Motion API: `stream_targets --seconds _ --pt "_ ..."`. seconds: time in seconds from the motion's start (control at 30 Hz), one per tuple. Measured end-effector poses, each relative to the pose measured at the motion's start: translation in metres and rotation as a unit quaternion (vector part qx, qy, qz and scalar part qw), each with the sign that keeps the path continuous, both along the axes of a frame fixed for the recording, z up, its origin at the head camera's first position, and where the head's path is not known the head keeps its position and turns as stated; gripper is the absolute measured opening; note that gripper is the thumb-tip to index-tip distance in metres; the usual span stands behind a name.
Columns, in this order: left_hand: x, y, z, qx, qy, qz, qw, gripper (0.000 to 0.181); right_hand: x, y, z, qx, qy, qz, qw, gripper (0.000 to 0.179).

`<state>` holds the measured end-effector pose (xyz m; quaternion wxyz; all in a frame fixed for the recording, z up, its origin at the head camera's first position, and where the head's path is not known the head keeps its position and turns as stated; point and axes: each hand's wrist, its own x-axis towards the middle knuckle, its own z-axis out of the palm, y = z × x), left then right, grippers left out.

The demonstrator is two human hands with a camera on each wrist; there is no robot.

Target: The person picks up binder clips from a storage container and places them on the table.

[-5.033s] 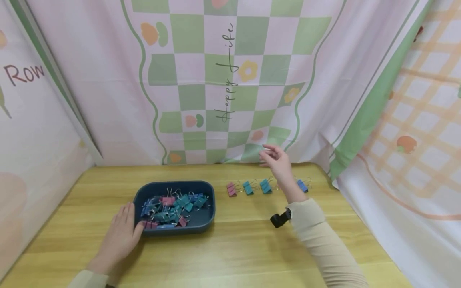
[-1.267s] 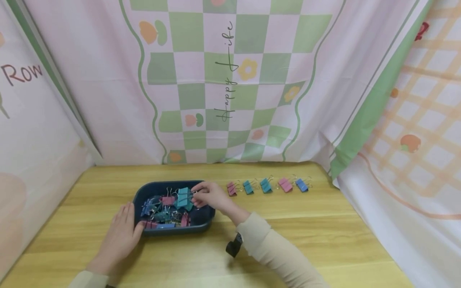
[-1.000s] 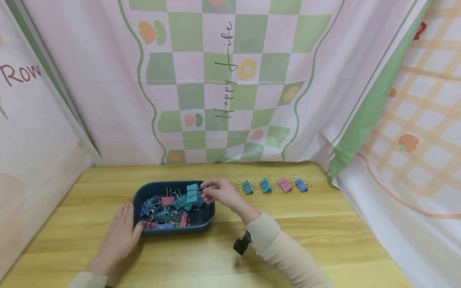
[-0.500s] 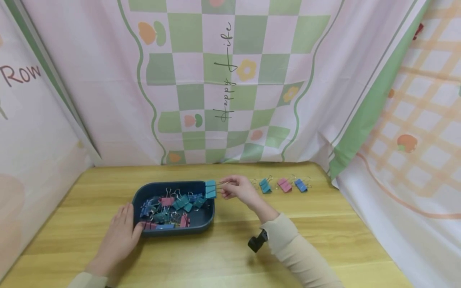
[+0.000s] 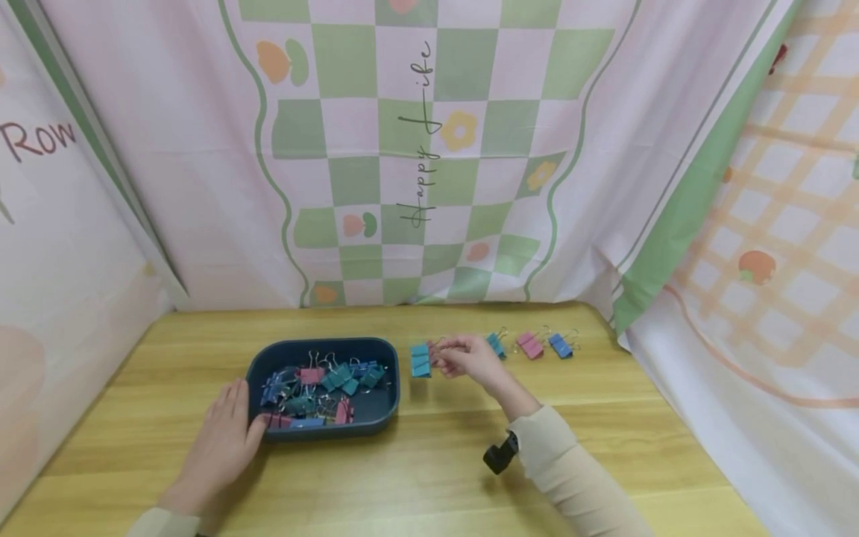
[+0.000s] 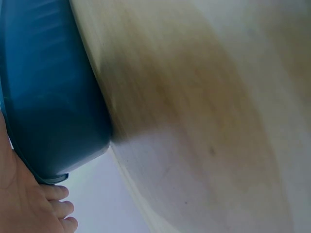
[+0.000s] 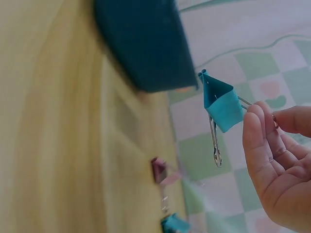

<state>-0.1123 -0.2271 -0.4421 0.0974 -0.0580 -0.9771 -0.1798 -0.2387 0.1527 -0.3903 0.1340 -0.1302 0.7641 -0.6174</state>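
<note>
My right hand [image 5: 472, 360] pinches a teal binder clip [image 5: 420, 361] by one wire handle, just right of the dark blue bin [image 5: 397, 384]. In the right wrist view the clip [image 7: 226, 110] hangs above the table, its other handle pointing down. My left hand [image 5: 224, 432] rests against the bin's left side, fingers extended along the rim. Inside the bin lie several teal, blue and pink binder clips [image 5: 338, 378]. A row of clips continues behind and beyond my right hand: teal [image 5: 496, 344], pink [image 5: 531, 344] and blue [image 5: 560, 345].
The right wrist view shows a pink clip [image 7: 159, 170] and a teal clip [image 7: 175, 223] of the row, mostly hidden by my hand from above. A patterned curtain [image 5: 403, 149] hangs along the wooden table's [image 5: 376, 485] back edge.
My right hand, earlier over the row, has since gone to the bin, taken a teal clip and carried it rightward past the rim. My left hand stays in place.
</note>
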Motion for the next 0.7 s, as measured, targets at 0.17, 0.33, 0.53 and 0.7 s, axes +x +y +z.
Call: stream_targets --seconds 0.17,0.33,0.53,0.7 --pt "0.000 0.000 -0.001 0.002 -0.004 -0.001 1.0000 0.066 -0.002 0.009 -0.013 0.016 -0.011 -0.005 0.9998 0.028" --pt "0.000 0.000 -0.001 0.002 -0.004 0.000 1.0000 0.066 -0.005 0.016 -0.025 0.028 -0.015 -0.015 0.9994 0.028" --pt "0.000 0.000 0.000 0.004 -0.001 -0.001 1.0000 0.066 -0.009 0.019 -0.034 0.040 -0.017 -0.017 0.9989 0.030" --pt "-0.001 -0.001 -0.002 0.003 0.002 -0.001 1.0000 0.066 -0.010 0.021 -0.036 0.038 -0.022 -0.012 0.9990 0.030"
